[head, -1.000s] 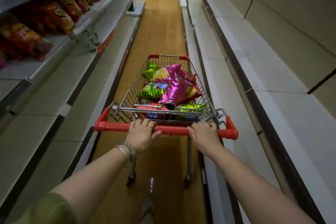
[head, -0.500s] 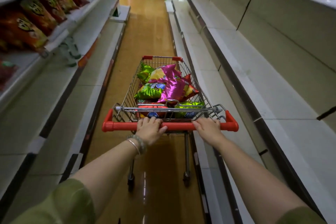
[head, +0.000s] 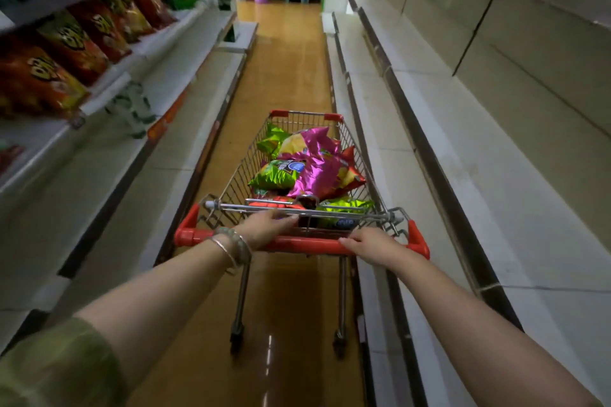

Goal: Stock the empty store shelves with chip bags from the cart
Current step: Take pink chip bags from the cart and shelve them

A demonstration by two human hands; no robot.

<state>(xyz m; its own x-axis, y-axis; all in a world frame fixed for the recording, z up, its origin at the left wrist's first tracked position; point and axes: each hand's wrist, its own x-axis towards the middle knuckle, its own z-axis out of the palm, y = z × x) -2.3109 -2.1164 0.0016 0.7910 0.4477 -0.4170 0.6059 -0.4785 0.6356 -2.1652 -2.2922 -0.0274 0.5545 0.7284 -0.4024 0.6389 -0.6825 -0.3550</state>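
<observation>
Several orange chip bags line the left shelf. Left hand, fingers extended, reaches over the red cart handle. Wire cart mid-aisle holds green, pink and red chip bags. Right hand grips the handle. Bare right shelves.

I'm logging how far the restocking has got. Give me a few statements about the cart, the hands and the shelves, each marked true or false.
1. The cart holds chip bags, with a pink bag on top. True.
2. The shelves on the right are full of chip bags. False: they are bare.
3. The right hand rests on the cart's red handle. True.
4. The left hand is lifting a bag out of the cart. False: it lies at the handle and the metal bar, holding no bag.
5. Orange chip bags stand on an upper left shelf. True.
</observation>
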